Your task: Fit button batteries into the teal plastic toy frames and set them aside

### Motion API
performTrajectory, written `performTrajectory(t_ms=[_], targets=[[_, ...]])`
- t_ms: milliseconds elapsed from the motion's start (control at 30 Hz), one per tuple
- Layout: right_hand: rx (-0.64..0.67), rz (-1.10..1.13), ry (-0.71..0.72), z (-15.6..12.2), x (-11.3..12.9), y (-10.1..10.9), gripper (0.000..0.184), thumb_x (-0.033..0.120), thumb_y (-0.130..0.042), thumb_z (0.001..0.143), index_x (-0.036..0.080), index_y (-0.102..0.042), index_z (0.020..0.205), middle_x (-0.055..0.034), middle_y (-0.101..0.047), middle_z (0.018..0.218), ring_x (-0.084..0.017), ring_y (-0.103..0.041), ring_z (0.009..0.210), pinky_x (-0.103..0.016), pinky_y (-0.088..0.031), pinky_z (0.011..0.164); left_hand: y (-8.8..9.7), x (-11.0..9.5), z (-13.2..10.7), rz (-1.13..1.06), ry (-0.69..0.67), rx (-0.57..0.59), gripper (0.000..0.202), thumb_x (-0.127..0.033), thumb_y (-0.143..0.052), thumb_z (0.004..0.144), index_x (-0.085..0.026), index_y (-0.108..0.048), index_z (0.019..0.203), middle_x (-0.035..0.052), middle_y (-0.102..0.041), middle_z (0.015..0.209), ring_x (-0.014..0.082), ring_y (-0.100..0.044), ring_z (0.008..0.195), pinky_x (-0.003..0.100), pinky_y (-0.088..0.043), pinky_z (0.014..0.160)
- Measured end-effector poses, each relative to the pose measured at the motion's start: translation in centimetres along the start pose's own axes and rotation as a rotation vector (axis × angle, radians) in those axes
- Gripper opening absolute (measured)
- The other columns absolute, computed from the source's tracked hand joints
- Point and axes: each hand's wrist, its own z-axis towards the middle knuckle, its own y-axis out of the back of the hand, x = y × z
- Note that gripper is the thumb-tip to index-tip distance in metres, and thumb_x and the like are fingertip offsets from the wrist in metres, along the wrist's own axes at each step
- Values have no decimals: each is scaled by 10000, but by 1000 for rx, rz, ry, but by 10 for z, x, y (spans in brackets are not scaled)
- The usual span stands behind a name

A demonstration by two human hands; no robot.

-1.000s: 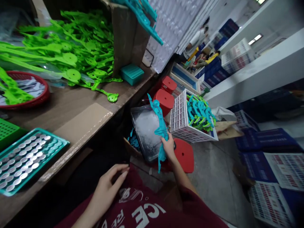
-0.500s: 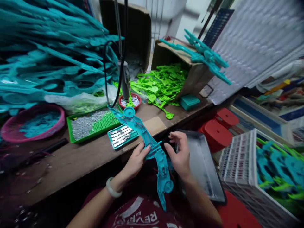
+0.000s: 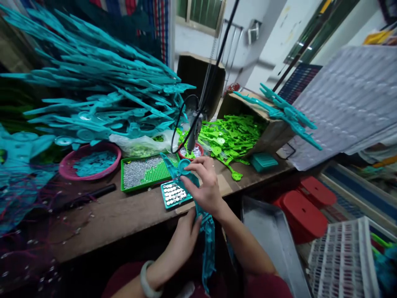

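Note:
A long, curved teal plastic piece (image 3: 208, 244), shaped like a toy bow shell, slants upward in front of my body. My left hand (image 3: 182, 234) is closed around its middle. Near its upper end, by the round cup, my right hand (image 3: 204, 184) pinches with thumb and fingers; whether a wire or other small thing is between them is hidden. Just behind sits a teal tray (image 3: 162, 194) with rows of silver discs. A hanging electric screwdriver (image 3: 194, 132) points down over a small red basket (image 3: 201, 148) of white pieces.
A green tray (image 3: 123, 182) of metal screws and a pink basket (image 3: 65, 165) of teal pieces stand on the bench. Teal shells (image 3: 118, 95) are heaped behind; green parts (image 3: 238, 136) spill from a carton. A metal tray (image 3: 269, 236), red stools (image 3: 305, 213) and white crate (image 3: 344, 252) are at right.
My right hand has moved from open air beside the teal piece up to its upper end. The piece now stands steeper, still in my left hand. The view has shifted left and up.

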Motion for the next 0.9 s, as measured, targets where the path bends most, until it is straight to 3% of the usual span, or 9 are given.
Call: performTrajectory(t_ms=[100, 167, 333, 467, 533, 633, 733, 833, 900], targets=[[98, -61, 119, 7, 1, -2, 116, 261, -655, 935, 207, -681, 1034, -101, -550, 1147, -242, -518, 1125, -434, -449, 992, -1, 2, 1, 35, 12, 26, 311, -405, -401, 1012, -176, -596, 1094, 135, -699, 1036, 297, -648, 946, 452, -482, 880], [134, -30, 183, 12, -1, -2, 62, 218, -611, 962, 201, -669, 953, -78, -599, 1073, -219, -549, 1061, -433, -425, 1003, -2, 4, 2, 37, 12, 26, 296, -399, -398, 1012, -184, -596, 1061, 122, -696, 996, 286, -644, 906, 437, -485, 849], [-92, 193, 17, 16, -11, 8, 108, 212, -513, 1002, 205, -601, 939, -49, -598, 946, -189, -590, 948, -385, -472, 908, 1, 11, 4, -36, 1, 14, 271, -394, -446, 995, -192, -618, 1048, 120, -706, 1025, 297, -643, 1015, 447, -458, 949], [183, -17, 48, 11, -10, 7, 121, 294, -739, 875, 200, -674, 910, -84, -566, 1071, -242, -530, 1070, -450, -421, 1003, 3, 12, 4, -34, 21, -1, 298, -416, -455, 982, -179, -626, 1042, 139, -710, 1039, 321, -647, 1013, 475, -463, 947], [260, 4, 42, 8, -9, 2, 89, 262, -747, 865, 193, -697, 889, -95, -545, 1105, -246, -505, 1099, -443, -419, 1003, 2, 11, 3, -31, 32, 4, 319, -426, -448, 979, -168, -624, 1042, 148, -713, 1017, 333, -655, 989, 494, -471, 935], [158, 260, -56, 4, -10, -3, 61, 211, -711, 883, 198, -703, 825, -69, -550, 1035, -217, -529, 1062, -402, -426, 988, 5, 13, 4, -67, 29, 7, 334, -433, -464, 973, -160, -631, 1066, 156, -723, 1046, 353, -645, 1086, 525, -438, 1012], [-25, 671, -312, -3, -18, -4, 115, 266, -725, 868, 210, -673, 782, -30, -567, 942, -175, -571, 924, -339, -471, 883, 13, 17, 7, -170, 22, -14, 349, -426, -528, 955, -165, -636, 1161, 151, -701, 1228, 346, -558, 1289, 518, -337, 1143], [-3, 1113, -617, -18, -26, 4, 170, 349, -724, 859, 220, -634, 797, -1, -603, 853, -137, -572, 730, -270, -478, 670, 25, 20, 6, -382, 60, 55, 436, -421, -608, 934, -193, -596, 1305, 117, -608, 1428, 316, -498, 1375, 481, -311, 1186], [24, 1272, -710, -32, -30, 14, 173, 346, -728, 853, 224, -616, 801, 5, -634, 841, -135, -587, 718, -248, -467, 629, 32, 20, 4, -556, 123, 141, 478, -414, -635, 933, -215, -570, 1362, 97, -567, 1484, 301, -496, 1386, 463, -332, 1184]])
